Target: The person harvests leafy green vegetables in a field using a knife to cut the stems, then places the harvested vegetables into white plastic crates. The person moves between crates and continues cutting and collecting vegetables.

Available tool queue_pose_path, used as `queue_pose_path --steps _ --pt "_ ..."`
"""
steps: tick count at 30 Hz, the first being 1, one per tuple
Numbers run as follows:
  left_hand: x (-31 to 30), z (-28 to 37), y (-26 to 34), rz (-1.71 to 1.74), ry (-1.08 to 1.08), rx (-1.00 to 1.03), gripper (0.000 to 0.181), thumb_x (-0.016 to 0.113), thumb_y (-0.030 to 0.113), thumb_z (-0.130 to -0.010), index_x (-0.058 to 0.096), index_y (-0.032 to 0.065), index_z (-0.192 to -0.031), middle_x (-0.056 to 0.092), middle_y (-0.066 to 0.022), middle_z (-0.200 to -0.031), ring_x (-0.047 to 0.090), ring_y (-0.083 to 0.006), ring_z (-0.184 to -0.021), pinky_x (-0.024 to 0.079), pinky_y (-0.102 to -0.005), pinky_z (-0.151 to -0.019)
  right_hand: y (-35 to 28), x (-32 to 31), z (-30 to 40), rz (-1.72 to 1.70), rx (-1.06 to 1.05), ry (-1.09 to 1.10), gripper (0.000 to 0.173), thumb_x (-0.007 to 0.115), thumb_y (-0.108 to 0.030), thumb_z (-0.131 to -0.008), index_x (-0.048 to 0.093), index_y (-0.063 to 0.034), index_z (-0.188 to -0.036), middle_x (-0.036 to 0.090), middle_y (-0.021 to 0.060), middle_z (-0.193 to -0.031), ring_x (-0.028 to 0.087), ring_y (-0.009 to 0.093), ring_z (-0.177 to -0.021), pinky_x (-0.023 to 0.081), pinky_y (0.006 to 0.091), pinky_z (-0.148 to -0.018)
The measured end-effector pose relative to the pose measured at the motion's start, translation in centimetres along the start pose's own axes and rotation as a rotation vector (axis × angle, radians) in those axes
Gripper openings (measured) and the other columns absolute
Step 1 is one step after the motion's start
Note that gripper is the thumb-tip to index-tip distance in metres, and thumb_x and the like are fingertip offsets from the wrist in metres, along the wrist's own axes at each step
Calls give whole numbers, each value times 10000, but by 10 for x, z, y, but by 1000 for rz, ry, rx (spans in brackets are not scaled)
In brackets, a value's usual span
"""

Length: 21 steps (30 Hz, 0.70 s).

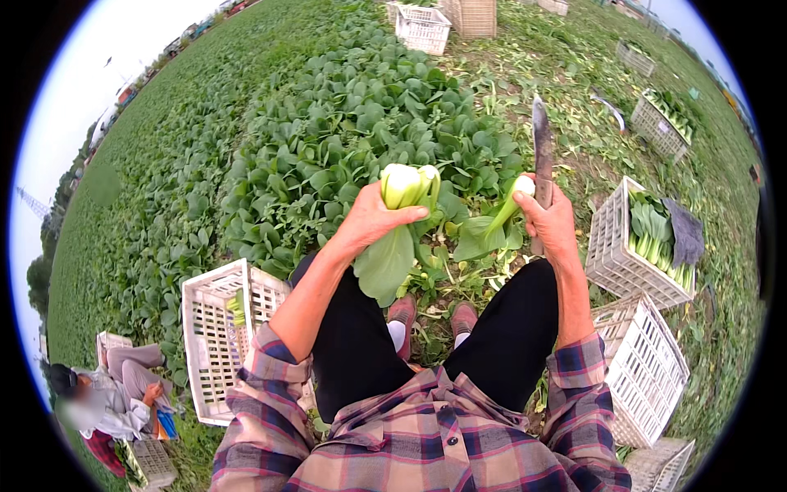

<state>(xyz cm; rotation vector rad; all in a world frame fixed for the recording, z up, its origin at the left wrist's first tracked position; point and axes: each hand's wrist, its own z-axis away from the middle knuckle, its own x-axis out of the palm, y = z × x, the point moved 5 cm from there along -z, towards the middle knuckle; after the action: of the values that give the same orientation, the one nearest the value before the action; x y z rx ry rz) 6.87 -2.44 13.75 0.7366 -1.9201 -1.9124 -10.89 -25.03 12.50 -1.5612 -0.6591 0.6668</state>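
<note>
My left hand [371,220] grips a head of bok choy [403,189], its pale cut base turned up and its green leaves hanging below. The thumb lies across the stalks. In my right hand [553,224] is a knife [542,138] with a worn, stained blade pointing away from me. The same hand pinches a single bok choy leaf [505,212] by its white stalk end, between thumb and knife handle. The two hands are apart, above the ground in front of my knees. Part of the knife handle is hidden by my fingers.
Growing bok choy [363,117] spreads ahead and left. A white plastic crate [212,393] with some stalks stands by my left knee. On the right are a filled crate [605,258] and another crate [652,369]. A curved blade [609,112] lies farther off. Another person [117,400] sits at left.
</note>
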Motion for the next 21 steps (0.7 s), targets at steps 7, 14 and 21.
queue_pose_path --steps 7,14,21 --pt "76 54 -40 541 52 188 632 768 130 -798 478 76 -1357 605 -29 -1131 567 -117 -1049 467 -301 -924 14 110 53 -167 40 -190 433 687 -286 -903 580 -24 -1231 572 -37 -807 413 4 -534 308 170 -438" --pt "18 112 -9 631 270 210 499 748 131 -805 550 26 -1251 616 -29 -1113 572 -109 -1019 478 -282 -883 -11 152 76 -281 29 -280 367 530 -257 -1004 528 4 -1263 545 23 -919 408 15 -555 351 175 -427" --pt "-200 240 -16 518 910 257 441 700 209 -839 554 -1 -1198 658 -108 -1053 649 -199 -932 533 -363 -853 51 170 52 -166 247 -216 356 547 -269 -997 542 13 -1214 546 32 -884 425 22 -546 358 185 -425"
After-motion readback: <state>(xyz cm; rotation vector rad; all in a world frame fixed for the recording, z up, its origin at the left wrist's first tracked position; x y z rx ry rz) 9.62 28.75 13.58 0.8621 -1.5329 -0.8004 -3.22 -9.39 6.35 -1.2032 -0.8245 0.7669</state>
